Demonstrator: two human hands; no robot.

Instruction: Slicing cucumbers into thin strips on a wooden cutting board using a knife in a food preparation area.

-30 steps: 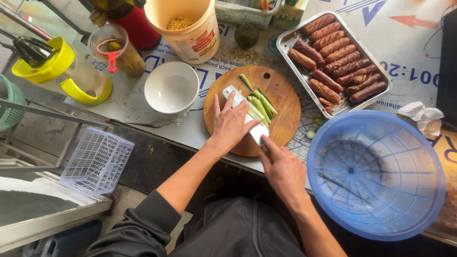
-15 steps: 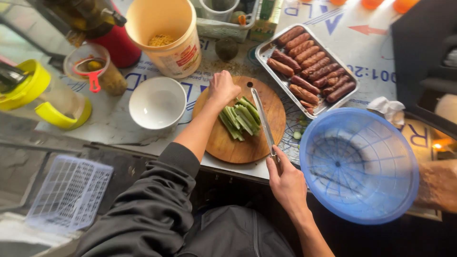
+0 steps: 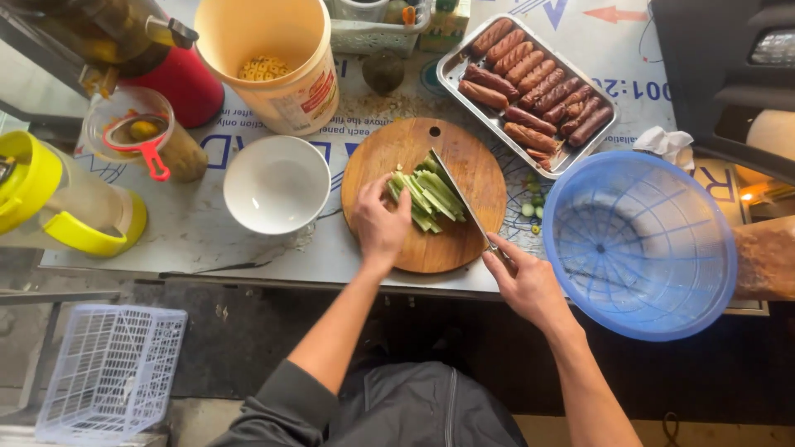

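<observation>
A round wooden cutting board (image 3: 468,157) lies on the counter with a pile of green cucumber strips (image 3: 429,195) at its middle. My left hand (image 3: 379,222) rests on the board's near left part, fingers against the strips. My right hand (image 3: 523,280) grips the handle of a knife (image 3: 460,196) whose blade lies along the right side of the strips.
A white bowl (image 3: 277,183) sits left of the board, a yellow tub (image 3: 269,62) behind it. A metal tray of sausages (image 3: 530,87) is at the back right, a blue plastic basket (image 3: 638,244) at the right. A white basket (image 3: 108,372) lies on the floor.
My left hand came back from the board's far edge onto the cucumber strips. The knife moved left, its blade now against the strips. The view shifted slightly.
</observation>
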